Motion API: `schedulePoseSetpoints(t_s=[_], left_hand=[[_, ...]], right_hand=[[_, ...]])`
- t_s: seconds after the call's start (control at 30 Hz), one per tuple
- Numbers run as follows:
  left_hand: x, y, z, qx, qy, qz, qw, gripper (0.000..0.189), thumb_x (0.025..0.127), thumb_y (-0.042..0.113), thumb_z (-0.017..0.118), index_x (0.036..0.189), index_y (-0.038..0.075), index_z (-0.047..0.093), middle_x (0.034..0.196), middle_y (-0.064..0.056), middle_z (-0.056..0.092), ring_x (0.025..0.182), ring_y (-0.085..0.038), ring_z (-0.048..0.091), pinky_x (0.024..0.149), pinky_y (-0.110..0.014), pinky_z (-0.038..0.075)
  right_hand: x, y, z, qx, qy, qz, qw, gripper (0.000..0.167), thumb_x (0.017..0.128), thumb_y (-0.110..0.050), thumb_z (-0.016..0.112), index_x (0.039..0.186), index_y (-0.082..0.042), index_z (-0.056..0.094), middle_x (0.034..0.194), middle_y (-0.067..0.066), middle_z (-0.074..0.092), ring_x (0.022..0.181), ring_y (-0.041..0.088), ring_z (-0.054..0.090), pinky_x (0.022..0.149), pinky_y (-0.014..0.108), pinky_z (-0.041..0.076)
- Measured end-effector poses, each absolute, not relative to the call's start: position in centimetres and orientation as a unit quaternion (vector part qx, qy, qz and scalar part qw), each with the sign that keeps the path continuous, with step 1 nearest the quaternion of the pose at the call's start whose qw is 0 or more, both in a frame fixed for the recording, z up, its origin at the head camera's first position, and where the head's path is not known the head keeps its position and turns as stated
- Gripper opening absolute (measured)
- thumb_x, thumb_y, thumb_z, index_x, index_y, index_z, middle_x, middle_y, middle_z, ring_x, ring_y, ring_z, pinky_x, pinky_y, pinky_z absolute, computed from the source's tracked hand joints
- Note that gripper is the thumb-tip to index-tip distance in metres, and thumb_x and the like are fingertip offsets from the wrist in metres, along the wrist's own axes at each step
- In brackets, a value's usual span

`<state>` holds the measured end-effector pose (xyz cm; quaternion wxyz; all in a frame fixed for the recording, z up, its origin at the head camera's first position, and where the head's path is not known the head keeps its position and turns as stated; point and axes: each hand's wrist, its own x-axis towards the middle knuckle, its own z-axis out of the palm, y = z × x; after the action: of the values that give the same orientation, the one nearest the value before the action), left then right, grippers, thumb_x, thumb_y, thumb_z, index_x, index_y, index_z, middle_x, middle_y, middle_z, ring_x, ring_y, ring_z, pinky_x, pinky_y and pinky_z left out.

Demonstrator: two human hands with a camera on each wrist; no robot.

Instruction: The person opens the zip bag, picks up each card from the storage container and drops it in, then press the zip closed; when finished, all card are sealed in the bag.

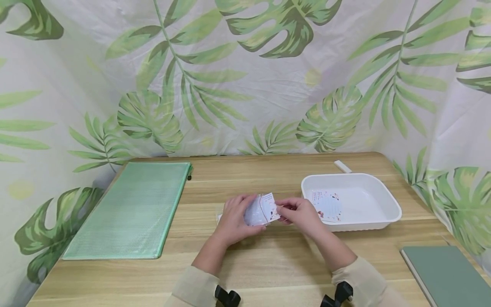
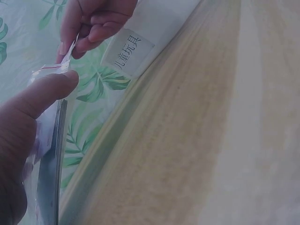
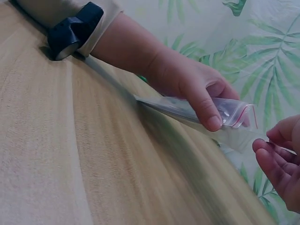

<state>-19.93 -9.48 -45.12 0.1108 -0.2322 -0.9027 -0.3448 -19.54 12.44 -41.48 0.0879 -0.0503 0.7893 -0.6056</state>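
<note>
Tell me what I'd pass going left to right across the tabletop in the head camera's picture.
Green mesh zip folder → left hand → clear zip bag → right hand → white tray → green book.

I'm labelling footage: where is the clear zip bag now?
The clear zip bag is below centre in the head view, held in the left hand, left of the white tray.

Head view: looked forward, down over table [image 1: 134,279]. Left, right wrist views: closer, tilted; shared clear bag [image 3: 230,110], frame left, frame right respectively.
</note>
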Motion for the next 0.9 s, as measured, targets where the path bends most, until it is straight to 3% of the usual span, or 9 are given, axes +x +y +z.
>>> schedulePoseSetpoints(t_s=[0.27, 0.5, 0.9], left_hand=[[-19.9, -9.4, -45.1, -0.228, -0.903, -0.349, 0.106, 0.085, 0.065, 0.040, 0.085, 0.139, 0.011, 0.054, 0.132, -0.012, 0.057, 0.123, -0.035, 0.048, 0.107, -0.051, 0.033], [-19.8, -9.4, -45.1, -0.230, -0.902, -0.349, 0.109, 0.085, 0.066, 0.041, 0.084, 0.139, 0.011, 0.054, 0.131, -0.012, 0.057, 0.123, -0.035, 0.048, 0.106, -0.051, 0.034], [-19.8, -9.4, -45.0, -0.231, -0.900, -0.354, 0.106, 0.086, 0.066, 0.041, 0.085, 0.140, 0.010, 0.053, 0.131, -0.012, 0.057, 0.123, -0.035, 0.048, 0.106, -0.052, 0.034]], right_hand=[[-20.0, 11.5, -42.8, -0.083, 0.795, -0.590, 0.109, 0.031, 0.088, -0.012, 0.070, 0.114, 0.004, 0.069, 0.074, -0.006, 0.064, 0.066, 0.011, 0.059, 0.064, 0.026, 0.055], [-20.4, 10.6, -43.5, -0.116, 0.806, -0.571, 0.107, 0.029, 0.086, -0.011, 0.070, 0.111, 0.004, 0.071, 0.068, -0.007, 0.057, 0.062, 0.006, 0.051, 0.056, 0.020, 0.046], [-20.8, 10.0, -43.7, -0.123, 0.828, -0.533, 0.124, 0.028, 0.086, -0.014, 0.070, 0.109, 0.002, 0.072, 0.078, -0.002, 0.060, 0.065, 0.008, 0.050, 0.057, 0.020, 0.044]])
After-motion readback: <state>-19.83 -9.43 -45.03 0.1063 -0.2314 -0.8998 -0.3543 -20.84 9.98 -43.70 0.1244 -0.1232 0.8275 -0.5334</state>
